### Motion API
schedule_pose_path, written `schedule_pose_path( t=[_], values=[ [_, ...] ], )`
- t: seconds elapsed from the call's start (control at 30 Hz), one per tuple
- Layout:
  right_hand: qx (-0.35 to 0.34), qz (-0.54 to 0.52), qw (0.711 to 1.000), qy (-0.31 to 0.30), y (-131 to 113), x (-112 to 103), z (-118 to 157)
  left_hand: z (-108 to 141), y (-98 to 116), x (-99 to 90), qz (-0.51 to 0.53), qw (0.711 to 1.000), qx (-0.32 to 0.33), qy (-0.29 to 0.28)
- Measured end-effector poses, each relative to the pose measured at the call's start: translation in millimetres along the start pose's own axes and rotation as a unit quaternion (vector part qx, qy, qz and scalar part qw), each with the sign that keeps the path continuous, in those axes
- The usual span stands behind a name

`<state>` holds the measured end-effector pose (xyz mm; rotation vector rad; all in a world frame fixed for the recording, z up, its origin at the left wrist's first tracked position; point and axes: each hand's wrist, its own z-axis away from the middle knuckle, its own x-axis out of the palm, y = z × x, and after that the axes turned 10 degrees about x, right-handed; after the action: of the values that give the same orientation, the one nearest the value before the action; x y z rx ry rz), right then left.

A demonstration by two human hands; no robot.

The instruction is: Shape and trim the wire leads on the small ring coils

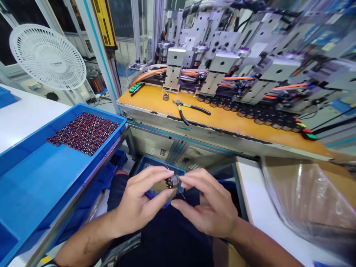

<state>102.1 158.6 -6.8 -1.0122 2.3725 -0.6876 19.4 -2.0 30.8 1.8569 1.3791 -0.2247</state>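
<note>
My left hand [146, 193] pinches a small round motor stator [171, 181] between thumb and fingertips, above my lap. Dark slots and copper-coloured windings show on its left face, and thin wire leads stick out above and below it. My right hand [210, 198] is at the stator's right side, its index fingertip close to the rim. Its thumb is lower and apart from the index finger, with a thin wire lead [181, 193] between them. Whether the right fingertips touch the stator is hard to see.
On the left, a blue tray [33, 178] holds many small stators. Pliers [189, 109], a single stator [166, 96] and a marker [137, 89] lie on the orange bench [155, 105] before the machine [219, 63]. A white fan [50, 57] stands back left; plastic-wrapped cardboard [311, 200] is right.
</note>
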Motion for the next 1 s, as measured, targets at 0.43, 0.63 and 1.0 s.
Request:
schedule_pose_path(
  t=[0.43,0.63,1.0],
  values=[
    [0.080,-0.118,0.990,0.003,-4,7,2,1,-9,5.7,0.309,0.934,-0.168,0.056],
    [0.155,-0.081,0.985,0.000,10,-31,5,-7,-6,-3.4,0.124,0.990,-0.052,0.040],
    [-0.301,0.309,0.897,-0.100,1,-35,-25,-13,6,-13.1,-0.011,0.996,0.076,-0.052]
  ],
)
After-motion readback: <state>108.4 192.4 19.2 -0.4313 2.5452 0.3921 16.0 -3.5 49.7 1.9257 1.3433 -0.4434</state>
